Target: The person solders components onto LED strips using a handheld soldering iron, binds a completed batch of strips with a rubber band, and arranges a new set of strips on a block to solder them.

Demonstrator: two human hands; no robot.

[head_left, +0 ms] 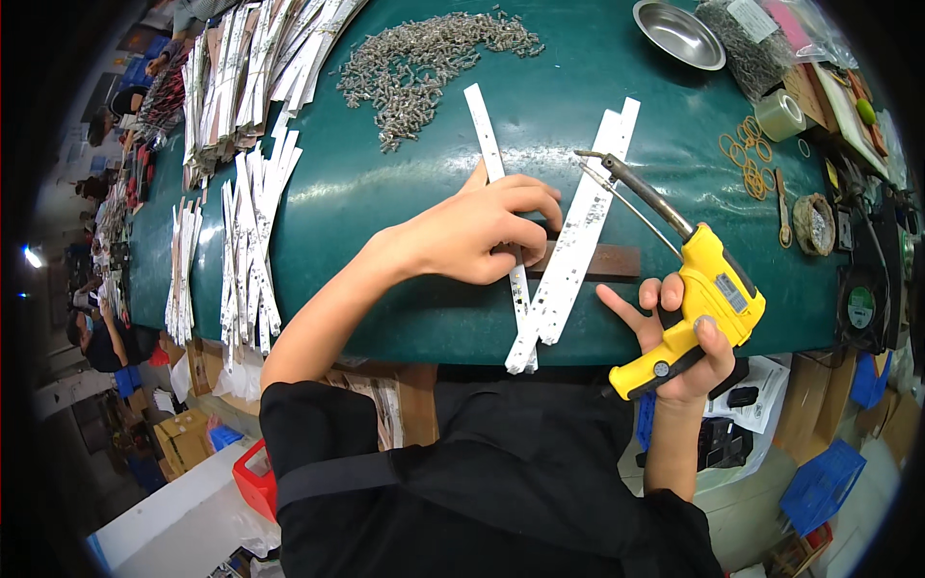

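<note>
My left hand (pixel 482 229) is closed around a narrow white circuit board strip (pixel 485 125), its fingers curled over the strip's middle. Several more white circuit board strips (pixel 576 217) lie crossed to the right, over a brown bar (pixel 617 260); their near ends overlap the held strip at the table's front edge. In my right hand (pixel 689 361) is a yellow soldering gun (pixel 718 275), with some fingers raised off it. Its metal tip and thin feed tube point left, above the far part of the strips. The palm side of my left hand is hidden.
A heap of small metal parts (pixel 414 72) lies at the back. Bundled strips (pixel 252 241) stack on the left. To the right are a metal bowl (pixel 679 35), rubber bands (pixel 747 159), a tape roll (pixel 779 116) and a small round container (pixel 814 224). The green table (pixel 356 193) ends just before my body.
</note>
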